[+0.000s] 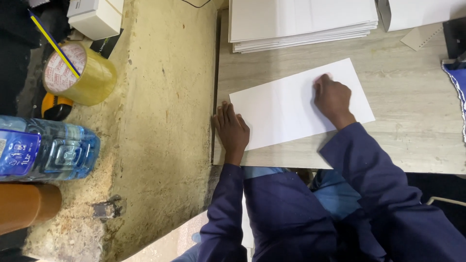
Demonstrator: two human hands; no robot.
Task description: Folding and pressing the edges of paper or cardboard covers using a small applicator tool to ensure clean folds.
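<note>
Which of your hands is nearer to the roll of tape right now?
Left. The left hand lies flat at the white sheet's left edge, on the side toward the tape roll. The right hand presses the sheet farther right.

Count: two hands, left hand [232, 130] and right hand [333, 98]. One white sheet [286, 109]. One stack of white sheets [301, 22], far. One tape roll [80, 73], one water bottle [46, 150], one white box [94, 17], all left.
</note>
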